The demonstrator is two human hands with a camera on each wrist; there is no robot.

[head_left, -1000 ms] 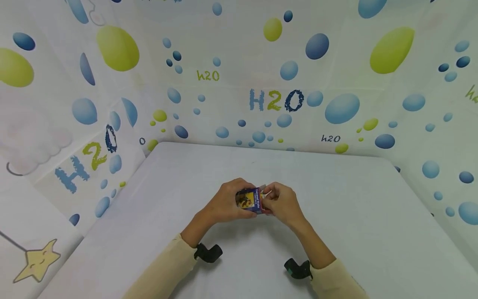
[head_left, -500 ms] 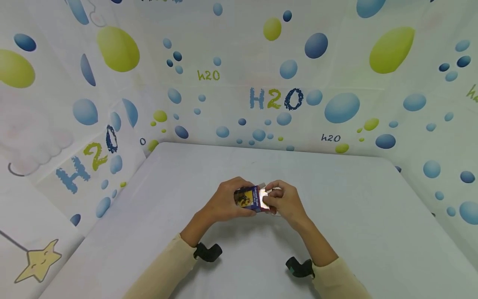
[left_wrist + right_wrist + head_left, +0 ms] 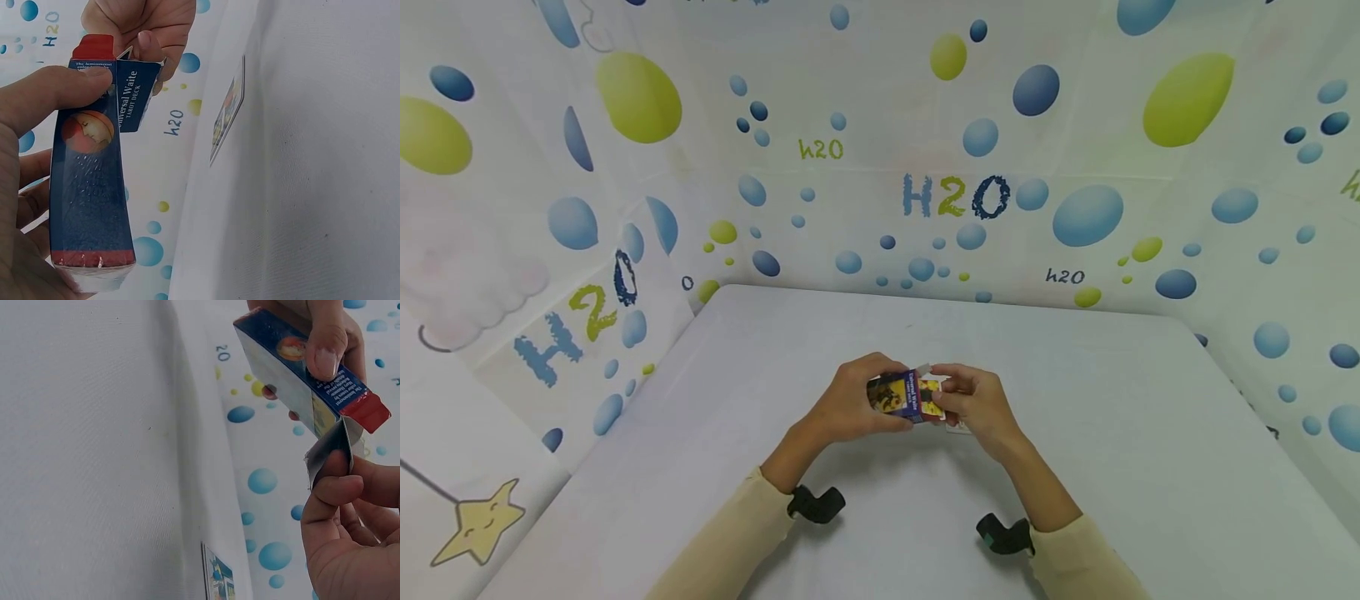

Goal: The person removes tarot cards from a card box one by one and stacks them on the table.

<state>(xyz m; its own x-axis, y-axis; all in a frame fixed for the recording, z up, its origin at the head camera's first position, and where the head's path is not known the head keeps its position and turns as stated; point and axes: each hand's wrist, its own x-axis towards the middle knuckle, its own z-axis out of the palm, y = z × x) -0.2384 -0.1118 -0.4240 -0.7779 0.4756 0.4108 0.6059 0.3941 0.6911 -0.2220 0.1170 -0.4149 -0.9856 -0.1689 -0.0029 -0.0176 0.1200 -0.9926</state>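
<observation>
One box, lettered "Universal Waite Tarot Deck", is above the desk, about midway between its side edges, clamped in the left grip; the right grip pinches its flap. A picture card lies below.

White table surface: bordered at rear by 1 white wall panel printed with blue and green ovals and H2O lettering.
</observation>
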